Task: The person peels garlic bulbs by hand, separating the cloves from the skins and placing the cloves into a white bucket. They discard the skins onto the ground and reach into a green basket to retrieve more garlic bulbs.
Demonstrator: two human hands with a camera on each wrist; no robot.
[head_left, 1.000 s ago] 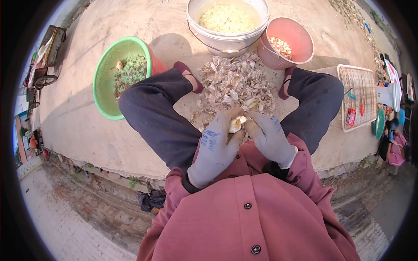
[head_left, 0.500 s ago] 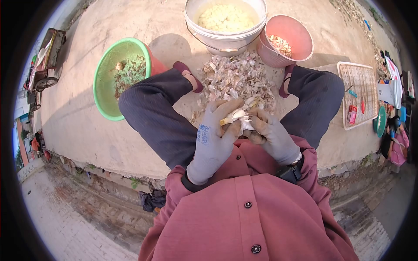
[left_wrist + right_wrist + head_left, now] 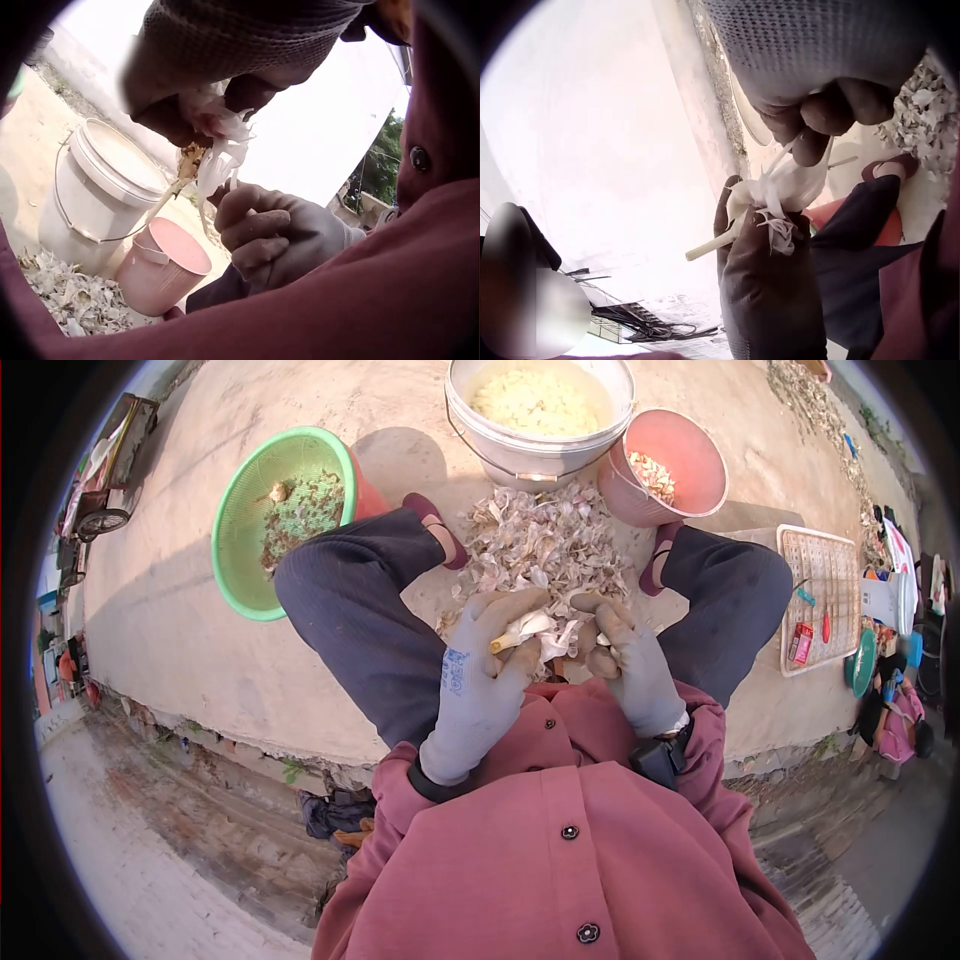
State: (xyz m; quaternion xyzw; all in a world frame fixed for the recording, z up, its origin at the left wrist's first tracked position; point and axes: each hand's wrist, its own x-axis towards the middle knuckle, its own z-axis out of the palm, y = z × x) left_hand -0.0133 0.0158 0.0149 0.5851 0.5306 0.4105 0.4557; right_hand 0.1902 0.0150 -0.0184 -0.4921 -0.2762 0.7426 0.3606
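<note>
Both hands wear grey gloves with darkened fingers and work close together above the lap. My left hand (image 3: 485, 660) grips a partly peeled garlic bulb (image 3: 528, 628) between thumb and fingers, its short stem pointing left. Loose white skin (image 3: 780, 232) hangs in torn flaps from the bulb in the right wrist view. My right hand (image 3: 632, 665), fingers curled, pinches a strip of garlic skin that stretches from the bulb. In the left wrist view that hand (image 3: 289, 229) sits just below the dangling skin. A heap of garlic peelings (image 3: 540, 545) lies on the ground between the feet.
A white bucket (image 3: 540, 460) of peeled cloves in liquid stands beyond the heap, beside a pink bucket (image 3: 690, 470) holding cloves. A green mesh basket (image 3: 235, 550) with scraps stands left. At right lies a white plastic crate (image 3: 835, 575) with small tools and a red box.
The hands have moved apart from close around the bulb, the right drawing away to the right with skin. The bulb has turned, so its stem points left. The head view has shifted slightly.
</note>
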